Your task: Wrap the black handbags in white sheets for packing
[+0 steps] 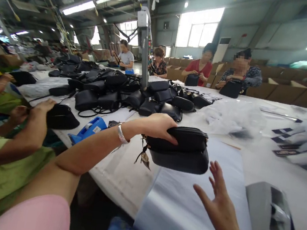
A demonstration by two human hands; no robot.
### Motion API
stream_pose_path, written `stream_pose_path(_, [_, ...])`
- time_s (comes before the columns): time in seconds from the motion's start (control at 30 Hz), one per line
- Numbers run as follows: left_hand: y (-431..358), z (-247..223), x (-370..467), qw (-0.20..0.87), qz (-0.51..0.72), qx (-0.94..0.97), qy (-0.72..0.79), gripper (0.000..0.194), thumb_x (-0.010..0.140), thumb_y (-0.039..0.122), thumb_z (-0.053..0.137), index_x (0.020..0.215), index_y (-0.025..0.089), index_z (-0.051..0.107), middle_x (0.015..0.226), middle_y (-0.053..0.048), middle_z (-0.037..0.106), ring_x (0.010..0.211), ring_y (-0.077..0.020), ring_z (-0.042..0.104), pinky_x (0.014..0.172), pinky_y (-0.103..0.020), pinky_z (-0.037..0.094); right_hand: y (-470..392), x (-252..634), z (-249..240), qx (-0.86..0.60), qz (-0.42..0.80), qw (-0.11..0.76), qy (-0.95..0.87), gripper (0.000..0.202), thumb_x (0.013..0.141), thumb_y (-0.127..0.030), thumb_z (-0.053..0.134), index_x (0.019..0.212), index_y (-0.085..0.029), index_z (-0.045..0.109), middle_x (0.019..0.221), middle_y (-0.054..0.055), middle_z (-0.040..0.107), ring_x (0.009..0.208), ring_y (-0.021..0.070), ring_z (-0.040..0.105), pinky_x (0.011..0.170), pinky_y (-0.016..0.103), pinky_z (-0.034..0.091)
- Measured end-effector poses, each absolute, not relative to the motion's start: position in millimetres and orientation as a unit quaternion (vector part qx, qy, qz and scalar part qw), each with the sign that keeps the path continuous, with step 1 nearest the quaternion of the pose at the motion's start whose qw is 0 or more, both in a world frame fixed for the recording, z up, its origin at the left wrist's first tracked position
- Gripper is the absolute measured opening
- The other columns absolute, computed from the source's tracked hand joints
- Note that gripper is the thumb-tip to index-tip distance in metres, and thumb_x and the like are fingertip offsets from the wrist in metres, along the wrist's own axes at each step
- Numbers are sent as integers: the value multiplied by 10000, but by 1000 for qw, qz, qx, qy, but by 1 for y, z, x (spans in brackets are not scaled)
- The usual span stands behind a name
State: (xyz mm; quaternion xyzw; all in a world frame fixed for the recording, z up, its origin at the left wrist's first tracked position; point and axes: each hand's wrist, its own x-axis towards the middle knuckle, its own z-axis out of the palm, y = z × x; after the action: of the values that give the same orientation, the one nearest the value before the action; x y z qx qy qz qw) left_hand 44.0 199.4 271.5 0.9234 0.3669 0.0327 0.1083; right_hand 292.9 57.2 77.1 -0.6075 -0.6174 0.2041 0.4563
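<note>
A small black zippered handbag is held up over the table by my left hand, whose fingers and thumb close round its upper left side. From the bag's left end dangles a tassel charm with a gold-coloured piece. My right hand hangs just to the right of the bag, fingers spread, touching nothing. Under both lies a sheet of pale plastic film on the white table.
Black bags are heaped across the table's middle around a metal post. A blue tape dispenser stands left, a grey machine right, clear plastic bags behind. A co-worker's arm is close at left; several people work opposite.
</note>
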Motion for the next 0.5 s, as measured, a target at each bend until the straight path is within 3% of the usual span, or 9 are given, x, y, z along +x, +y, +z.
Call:
stream_pose_path(0.1, [179, 259, 76, 96, 20, 951, 293, 419, 772, 563, 694, 885, 164, 752, 800, -44, 727, 771, -213, 660, 660, -256, 422, 57, 299, 77, -638, 222, 463, -574, 972, 786, -611, 663, 1559, -294, 166, 1519, 85, 410, 1322, 321, 475, 1105, 486, 387])
stream_pose_path(0.2, [176, 225, 94, 130, 64, 956, 254, 386, 796, 524, 697, 926, 164, 747, 865, -66, 752, 813, -226, 683, 684, -272, 466, 47, 313, 65, -690, 238, 432, -530, 899, 739, -617, 699, 1497, -285, 347, 1396, 84, 553, 1241, 332, 547, 1082, 498, 405])
stream_pose_path(0.27, [175, 198, 98, 214, 116, 943, 225, 371, 835, 424, 696, 1107, 172, 708, 1044, -76, 751, 924, -212, 693, 788, -272, 500, 39, 320, 50, -720, 249, 414, -498, 882, 700, -648, 704, 1441, -246, 445, 1354, 110, 583, 1188, 360, 580, 1053, 522, 429])
stream_pose_path(0.37, [168, 165, 93, 318, 224, 897, 209, 580, 846, 378, 704, 1376, 214, 535, 1344, -82, 623, 1146, -208, 637, 994, -303, 473, 30, 329, 28, -706, 295, 442, -468, 938, 682, -673, 689, 1445, -190, 434, 1386, 150, 549, 1229, 364, 551, 1038, 491, 460])
stream_pose_path(0.5, [146, 130, 70, 318, 373, 827, 275, 668, 852, 454, 686, 1445, 252, 454, 1458, -72, 516, 1338, -237, 488, 1146, -392, 366, 21, 340, 6, -699, 322, 461, -441, 1015, 656, -691, 689, 1483, -193, 377, 1399, 154, 539, 1238, 362, 552, 1012, 454, 496])
